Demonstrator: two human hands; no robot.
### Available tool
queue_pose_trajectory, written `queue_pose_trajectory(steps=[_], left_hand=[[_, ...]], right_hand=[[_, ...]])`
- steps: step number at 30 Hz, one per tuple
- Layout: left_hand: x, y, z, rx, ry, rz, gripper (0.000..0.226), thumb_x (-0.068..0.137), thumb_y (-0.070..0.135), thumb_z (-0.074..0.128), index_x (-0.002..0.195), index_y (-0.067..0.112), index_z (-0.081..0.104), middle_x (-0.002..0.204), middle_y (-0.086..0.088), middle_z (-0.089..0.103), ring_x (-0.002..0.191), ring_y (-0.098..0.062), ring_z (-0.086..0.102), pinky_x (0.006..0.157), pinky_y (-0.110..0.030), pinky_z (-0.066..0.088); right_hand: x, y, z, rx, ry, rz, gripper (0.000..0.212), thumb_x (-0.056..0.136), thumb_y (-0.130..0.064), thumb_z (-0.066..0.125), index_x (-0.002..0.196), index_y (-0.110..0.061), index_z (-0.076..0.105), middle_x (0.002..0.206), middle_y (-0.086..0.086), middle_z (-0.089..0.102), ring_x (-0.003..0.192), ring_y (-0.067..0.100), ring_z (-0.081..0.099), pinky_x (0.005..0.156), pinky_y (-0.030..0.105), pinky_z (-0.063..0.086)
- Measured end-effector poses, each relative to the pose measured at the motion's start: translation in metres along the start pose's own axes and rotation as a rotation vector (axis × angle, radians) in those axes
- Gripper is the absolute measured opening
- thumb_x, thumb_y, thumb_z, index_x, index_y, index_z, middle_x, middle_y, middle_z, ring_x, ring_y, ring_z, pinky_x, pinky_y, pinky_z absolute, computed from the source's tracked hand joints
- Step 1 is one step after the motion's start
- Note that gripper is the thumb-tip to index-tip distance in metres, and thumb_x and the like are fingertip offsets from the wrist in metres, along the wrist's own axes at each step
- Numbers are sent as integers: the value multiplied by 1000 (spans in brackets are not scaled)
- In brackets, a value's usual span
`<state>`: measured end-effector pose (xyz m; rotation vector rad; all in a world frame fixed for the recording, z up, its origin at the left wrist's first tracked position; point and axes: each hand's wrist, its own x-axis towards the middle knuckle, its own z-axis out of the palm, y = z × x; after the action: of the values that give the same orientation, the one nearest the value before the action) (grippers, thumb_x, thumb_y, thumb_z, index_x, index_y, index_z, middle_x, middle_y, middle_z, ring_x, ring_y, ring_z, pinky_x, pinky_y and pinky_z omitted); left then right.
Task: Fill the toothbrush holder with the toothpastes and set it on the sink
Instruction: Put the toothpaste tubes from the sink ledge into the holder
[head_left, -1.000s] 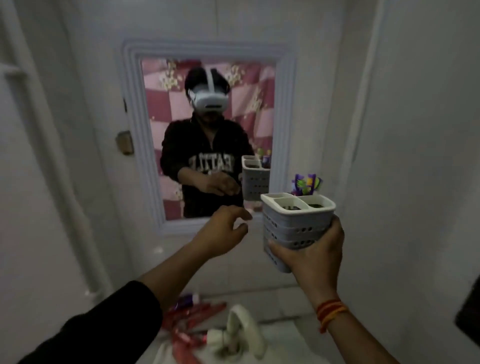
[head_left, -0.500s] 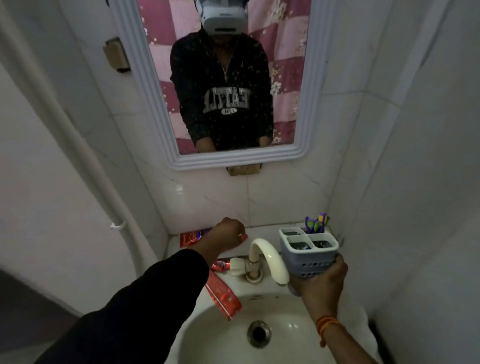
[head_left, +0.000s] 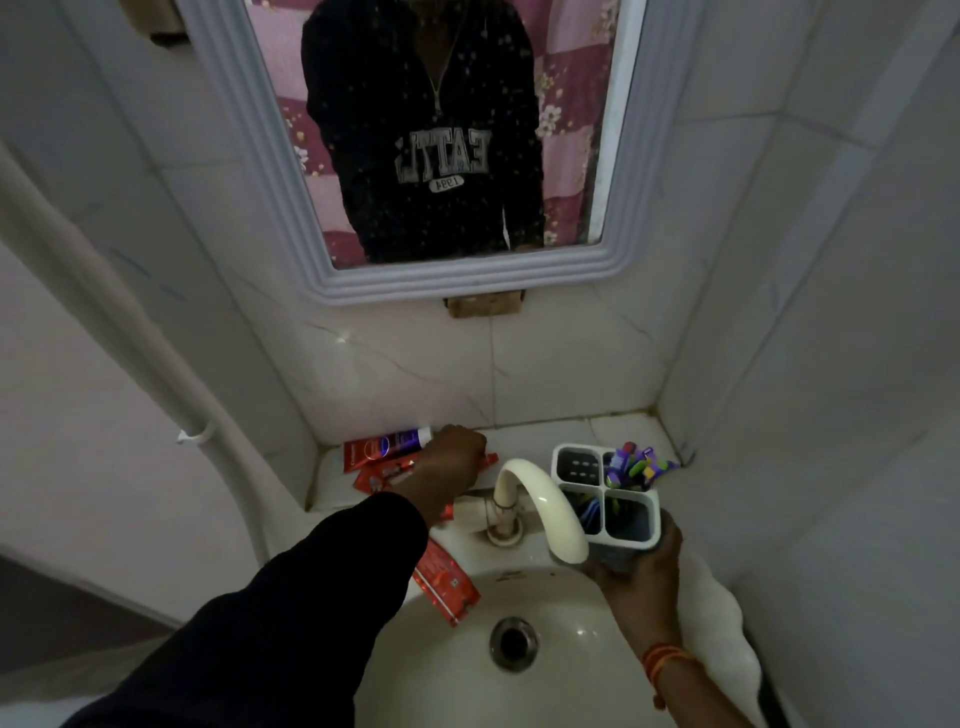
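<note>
My right hand (head_left: 641, 564) grips a grey four-compartment toothbrush holder (head_left: 608, 499) from below, held over the sink's right rim beside the tap. Its far-right compartment holds purple and green toothbrushes (head_left: 636, 465). My left hand (head_left: 451, 465) rests on the ledge behind the sink, fingers closed over a red toothpaste tube (head_left: 387, 475) whose end shows past my knuckles. A red and purple tube with a white cap (head_left: 387, 446) lies against the wall. Another red tube (head_left: 447, 582) hangs over the basin's left rim.
A white curved tap (head_left: 540, 506) stands between my hands. The white sink (head_left: 415, 654) has a metal drain (head_left: 513, 643). A framed mirror (head_left: 280, 218) hangs above; tiled walls close in on the right. A white pipe (head_left: 130, 332) runs down the left.
The camera tilted down from the mirror to the sink. My left hand dropped to the ledge and closed on a toothpaste tube. My right hand lowered the holder beside the tap.
</note>
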<state>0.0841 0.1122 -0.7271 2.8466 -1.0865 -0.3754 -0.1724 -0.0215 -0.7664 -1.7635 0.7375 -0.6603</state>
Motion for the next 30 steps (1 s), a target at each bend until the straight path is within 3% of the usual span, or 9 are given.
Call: queue_pose_trajectory(steps=[3,7,12,16,22,25,27,29,30], left_hand=[[1,8,-16,-109,52,51,28,88,24,63,115,16,66,107,-15,61,99,-35,62,85,-38,52],[-8,37,-65,-223,-12,244,51,95,29,60,145,25,49,113,-14,55,97,-27,57,81,-29,43],[-25,92,-146,-54,-41,361,42,77,45,81,111,23,74,102,2,75,86,-14,67,81,-36,57],[-49,146,-187,119,-140,414,29,79,35,82,104,22,75,96,5,75,83,-10,67,73,-26,55],[-70,208,-162,313,-137,455,36,69,41,89,76,10,70,62,0,52,63,-17,56,61,-30,51],[-69,211,-135,253,-154,440,21,76,26,83,81,9,72,78,-8,65,72,-22,61,63,-33,54],[-64,201,-126,105,-143,418,19,78,24,77,92,12,80,85,-7,74,79,-21,68,70,-32,59],[-58,184,-127,-96,-55,366,16,79,28,74,84,15,81,75,0,75,72,-14,69,72,-29,59],[-56,173,-130,-181,0,333,16,80,30,74,83,16,81,75,3,76,70,-11,70,72,-26,59]], right_hand=[[2,-3,-4,107,-47,54,98,50,17,95,133,-5,48,120,4,62,100,-12,63,75,-1,50],[12,-3,-16,213,-135,174,75,74,24,76,132,-17,51,112,-3,68,88,-4,71,67,28,65],[25,-4,-22,294,-198,232,77,75,27,71,131,-23,54,123,-2,67,112,18,67,66,27,64],[24,-6,-24,363,-199,254,85,58,-18,91,136,-19,57,126,11,68,114,39,65,75,66,61],[38,-3,-13,569,-314,424,98,60,19,86,142,-20,49,124,-7,67,112,9,65,76,13,59],[43,-1,-11,639,-289,460,94,64,17,86,143,-15,48,123,-3,66,111,13,64,76,5,54],[38,-5,-16,545,-211,431,74,74,7,84,137,-16,53,117,1,68,105,16,65,84,20,61],[31,-11,-22,446,-191,333,31,96,-8,66,126,-17,63,110,10,74,103,31,68,85,56,62],[29,-11,-22,457,-184,345,23,103,-13,56,122,-18,67,108,11,76,103,35,69,79,62,60]])
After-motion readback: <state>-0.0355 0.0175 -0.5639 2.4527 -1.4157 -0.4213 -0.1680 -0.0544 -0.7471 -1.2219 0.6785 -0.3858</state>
